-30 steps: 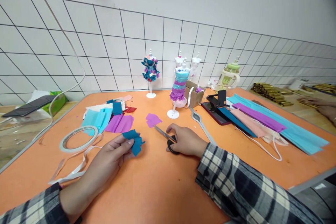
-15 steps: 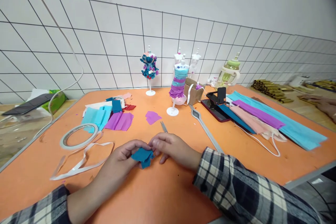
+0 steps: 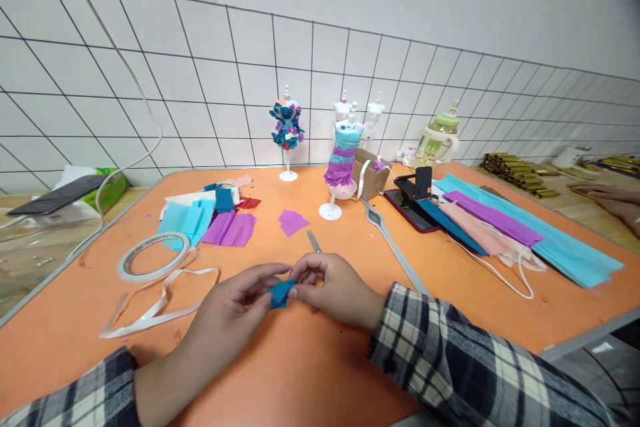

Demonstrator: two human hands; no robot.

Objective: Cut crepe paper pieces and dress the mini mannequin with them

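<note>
A small piece of dark teal crepe paper is pinched between both hands above the orange table. My left hand grips its left side, thumb below and fingers curled behind. My right hand pinches the right end between thumb and fingers. Just beyond the right hand lie scissors, their blades showing and the handles hidden by the hand. A purple paper scrap rests past them. To the left are a roll of double-sided tape and a loose white strip.
A small dress form in teal paper and one in blue and purple stand at the back. Paper scraps lie left. On the right are a phone, long paper strips and a bottle. Another person's hand shows far right.
The teal paper has been folded or gathered smaller between my hands. My right fingers have closed over its right end, and my left hand has shifted slightly right. The view has moved a little.
</note>
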